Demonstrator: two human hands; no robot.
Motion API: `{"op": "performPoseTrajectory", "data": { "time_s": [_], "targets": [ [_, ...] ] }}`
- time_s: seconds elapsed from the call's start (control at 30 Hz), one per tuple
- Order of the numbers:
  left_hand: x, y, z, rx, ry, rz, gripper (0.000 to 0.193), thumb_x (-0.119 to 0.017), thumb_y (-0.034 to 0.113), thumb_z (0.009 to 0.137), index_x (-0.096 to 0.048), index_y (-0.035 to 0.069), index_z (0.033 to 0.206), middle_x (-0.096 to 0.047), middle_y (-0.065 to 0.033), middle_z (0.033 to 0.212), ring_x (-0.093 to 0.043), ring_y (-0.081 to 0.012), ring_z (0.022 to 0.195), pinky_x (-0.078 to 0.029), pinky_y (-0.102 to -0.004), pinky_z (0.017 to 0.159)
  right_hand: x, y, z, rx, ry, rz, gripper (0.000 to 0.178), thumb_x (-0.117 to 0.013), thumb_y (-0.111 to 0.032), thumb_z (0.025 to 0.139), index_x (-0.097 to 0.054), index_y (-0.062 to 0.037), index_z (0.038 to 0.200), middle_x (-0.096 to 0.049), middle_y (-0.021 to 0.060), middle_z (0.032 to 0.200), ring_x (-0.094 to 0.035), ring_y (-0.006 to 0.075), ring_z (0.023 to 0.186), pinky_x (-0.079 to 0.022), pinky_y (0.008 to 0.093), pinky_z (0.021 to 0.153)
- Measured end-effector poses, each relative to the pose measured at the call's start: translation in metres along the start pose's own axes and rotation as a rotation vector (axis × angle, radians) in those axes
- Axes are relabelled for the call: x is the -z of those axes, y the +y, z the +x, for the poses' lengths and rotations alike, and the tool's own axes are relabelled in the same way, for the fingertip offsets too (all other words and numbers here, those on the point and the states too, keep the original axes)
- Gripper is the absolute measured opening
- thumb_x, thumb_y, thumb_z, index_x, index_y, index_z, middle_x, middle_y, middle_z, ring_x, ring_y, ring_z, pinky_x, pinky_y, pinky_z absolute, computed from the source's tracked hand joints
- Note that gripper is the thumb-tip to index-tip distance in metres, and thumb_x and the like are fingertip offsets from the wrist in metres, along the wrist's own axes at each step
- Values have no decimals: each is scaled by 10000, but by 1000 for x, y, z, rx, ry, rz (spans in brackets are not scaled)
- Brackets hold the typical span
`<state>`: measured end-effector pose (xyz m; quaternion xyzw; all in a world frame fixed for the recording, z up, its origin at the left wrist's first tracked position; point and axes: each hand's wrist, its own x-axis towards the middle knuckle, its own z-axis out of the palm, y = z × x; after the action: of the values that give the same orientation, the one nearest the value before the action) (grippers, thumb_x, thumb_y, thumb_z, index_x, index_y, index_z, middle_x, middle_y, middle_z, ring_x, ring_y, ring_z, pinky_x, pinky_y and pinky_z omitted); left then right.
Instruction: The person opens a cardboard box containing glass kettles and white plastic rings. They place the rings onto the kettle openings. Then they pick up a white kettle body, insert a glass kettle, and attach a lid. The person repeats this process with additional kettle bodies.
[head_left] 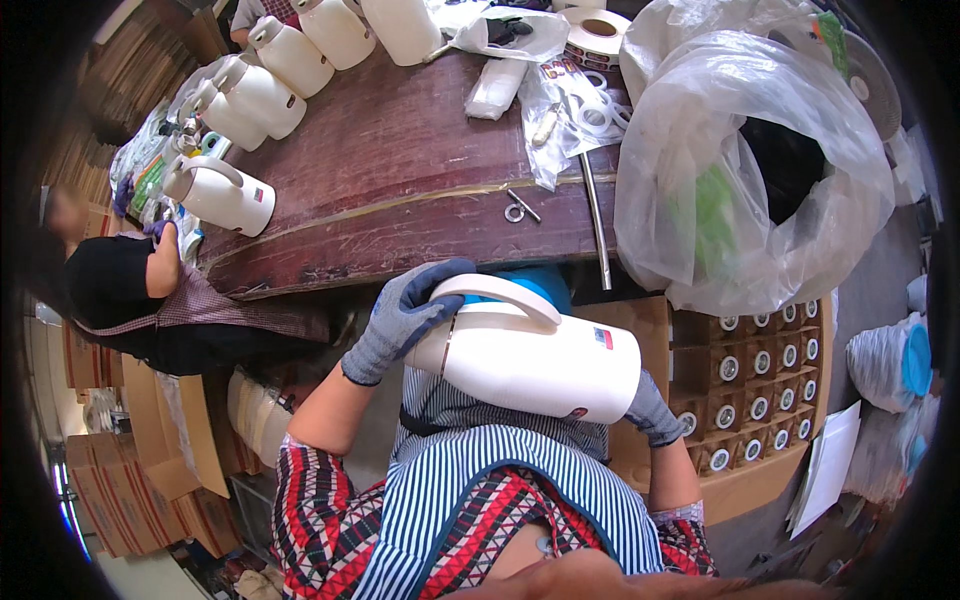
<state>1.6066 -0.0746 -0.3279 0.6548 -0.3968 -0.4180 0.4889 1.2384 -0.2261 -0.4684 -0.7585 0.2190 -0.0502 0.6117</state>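
A white thermos jug [540, 365] lies on its side in front of my striped apron, held between my two gloved hands. My left hand [408, 315], in a grey-blue work glove, is closed around the jug's neck end, beside the curved handle [500, 293]. At the base end, my right hand [654, 410] in a matching glove holds the jug's bottom; its fingers are mostly hidden behind the body. Small labels show on the jug's side. Just beyond it, on the dark red table [400, 170], lie a metal ring [514, 212] and a short metal pin [525, 205].
Several white jugs [265, 95] stand along the table's left side. A long metal rod [596, 225] juts over the edge near a large clear plastic bag [650, 190]. A divided carton [745, 400] of round-topped parts sits at right. A co-worker [120, 275] is at left.
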Motion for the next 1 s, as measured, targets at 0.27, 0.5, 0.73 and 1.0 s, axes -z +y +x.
{"op": "performPoseTrajectory", "data": {
  "time_s": [0.27, 0.5, 0.73, 1.0],
  "targets": [
    [2, -4, 0, -44, 3, 43, 474, -729, 207, 903, -633, 4, 1320, -697, -134, 1219, -665, -220, 1104, -508, -358, 1008, -11, -12, -2, 43, 180, -70, 442, -797, -291, 843, -690, -37, 1189, -749, 167, 1036, -734, 316, 971, -577, 379, 845],
    [7, 13, 1, -128, -94, 138, 461, -722, 204, 905, -633, -3, 1307, -695, -131, 1195, -662, -220, 1091, -507, -351, 993, -26, -27, -16, -22, 244, 101, 473, -830, -312, 791, -696, -21, 1139, -745, 174, 1039, -732, 335, 956, -569, 391, 816],
    [9, 1, 4, -30, -65, 28, 480, -716, 203, 929, -598, -1, 1347, -675, -113, 1234, -633, -187, 1125, -494, -339, 1025, -37, 5, -19, 26, 285, -122, 727, -889, -324, 729, -588, -9, 1310, -708, 172, 1170, -709, 302, 1046, -553, 387, 893],
    [7, 3, 11, 78, -62, -83, 504, -734, 205, 921, -591, 5, 1361, -674, -113, 1256, -628, -180, 1145, -494, -340, 1032, -33, -15, -13, 99, 430, -128, 523, -881, -270, 735, -687, -10, 1145, -738, 175, 1031, -733, 325, 938, -572, 385, 799]
  ]
}}
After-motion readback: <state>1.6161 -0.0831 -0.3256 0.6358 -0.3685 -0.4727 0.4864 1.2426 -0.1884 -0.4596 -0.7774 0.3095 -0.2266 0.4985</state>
